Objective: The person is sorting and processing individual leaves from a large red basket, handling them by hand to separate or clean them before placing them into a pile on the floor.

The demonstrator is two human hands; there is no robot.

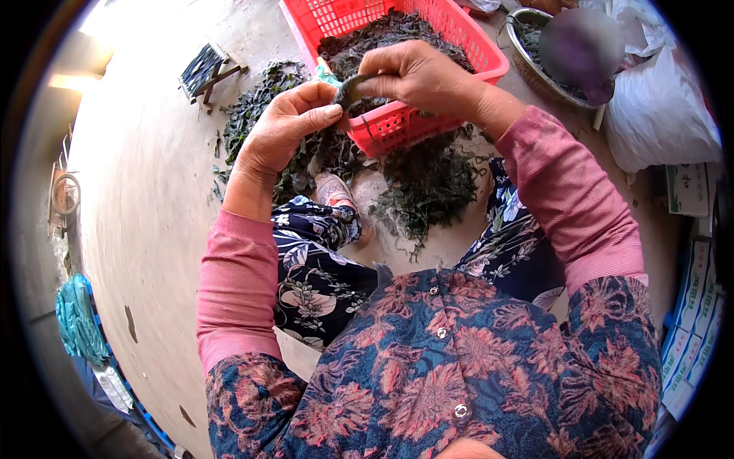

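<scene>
A strip of dark seaweed is bent between my two hands, over the near left corner of a red plastic basket. My right hand pinches it from above with curled fingers. My left hand is closed at the strip's left side, thumb pressed toward the fingers. A small teal piece shows just behind the left fingertips; its kind cannot be made out. More dark seaweed fills the basket. Loose heaps of seaweed lie on the floor beside and in front of it.
A small folding stool stands at the far left. A metal basin with dark seaweed sits at the far right, near white plastic bags. Printed cartons line the right edge. A teal plastic bag lies at the left.
</scene>
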